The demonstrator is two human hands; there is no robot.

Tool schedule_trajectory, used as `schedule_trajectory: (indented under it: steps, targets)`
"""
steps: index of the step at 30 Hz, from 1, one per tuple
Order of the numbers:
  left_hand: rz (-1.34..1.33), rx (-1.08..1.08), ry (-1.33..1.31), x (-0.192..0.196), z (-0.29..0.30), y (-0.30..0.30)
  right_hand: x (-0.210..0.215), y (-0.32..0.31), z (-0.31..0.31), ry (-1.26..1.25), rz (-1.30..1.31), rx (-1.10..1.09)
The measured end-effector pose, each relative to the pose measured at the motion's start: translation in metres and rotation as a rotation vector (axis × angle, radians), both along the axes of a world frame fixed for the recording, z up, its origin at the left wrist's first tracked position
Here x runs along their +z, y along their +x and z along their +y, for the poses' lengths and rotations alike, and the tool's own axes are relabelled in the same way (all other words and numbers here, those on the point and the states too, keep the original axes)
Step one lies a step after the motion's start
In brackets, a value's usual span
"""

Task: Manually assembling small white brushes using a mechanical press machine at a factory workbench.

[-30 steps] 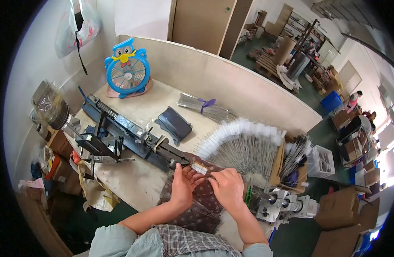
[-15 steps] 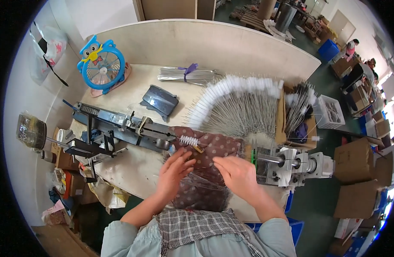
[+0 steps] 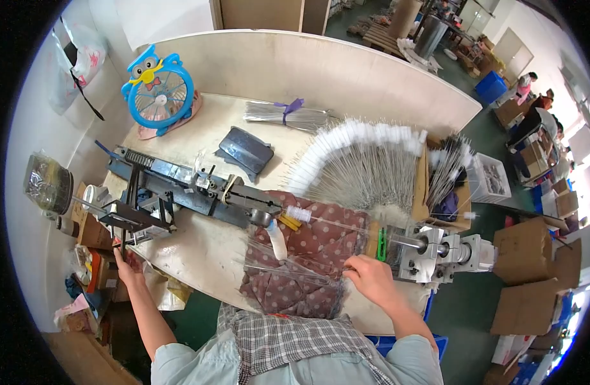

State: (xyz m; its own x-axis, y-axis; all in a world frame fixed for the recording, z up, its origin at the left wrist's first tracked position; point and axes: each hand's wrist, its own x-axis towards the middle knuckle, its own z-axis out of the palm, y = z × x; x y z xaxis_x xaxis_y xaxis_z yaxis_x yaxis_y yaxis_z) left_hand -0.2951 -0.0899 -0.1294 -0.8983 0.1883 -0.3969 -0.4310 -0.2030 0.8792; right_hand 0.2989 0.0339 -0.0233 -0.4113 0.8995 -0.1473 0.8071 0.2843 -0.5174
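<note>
At the far left, my left hand [image 3: 129, 264] is closed round the lower end of a black lever [image 3: 123, 239] on a metal bench fixture [image 3: 137, 218]. My right hand [image 3: 370, 277] is over the right side of a brown polka-dot cloth [image 3: 320, 240], fingers pressed together; what they pinch is hidden. Thin metal wires [image 3: 288, 264] lie across the cloth and reach toward those fingers. A white-bristled brush [image 3: 299, 213] sits at the end of a long black metal rail [image 3: 179, 183], its wire stem running right. Below it are yellow handles [image 3: 290, 222] and a white tube-shaped piece [image 3: 277, 241].
Many white-tipped wire brushes [image 3: 365, 160] fan out behind the cloth. A motor-driven shaft unit [image 3: 436, 250] stands at the right edge. A blue owl fan [image 3: 160, 99], a dark plastic cover [image 3: 245, 151] and a tied wire bundle [image 3: 263, 113] lie further back. People work in the far right background.
My left hand has moved from the brush far left to the lever, which has shifted. My right hand has moved slightly down and right. The brush now lies further right, its stem stretched toward the shaft.
</note>
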Motion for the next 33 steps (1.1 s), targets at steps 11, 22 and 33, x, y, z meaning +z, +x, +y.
schedule_trajectory:
  steps: [11, 22, 33]
  targets:
    - [-0.488, -0.699, 0.329, -0.003, 0.062, 0.226, -0.011, 0.0, -0.001, 0.068, -0.119, 0.017]
    - [-0.701, -1.16, 0.056, 0.144, 0.13, 0.377, -0.031, -0.001, -0.005, 0.054, -0.007, 0.007]
    - [-0.469, -1.695, 0.115, 0.158, 0.092, 0.322, 0.067, 0.019, -0.004, 0.195, -0.258, 0.026]
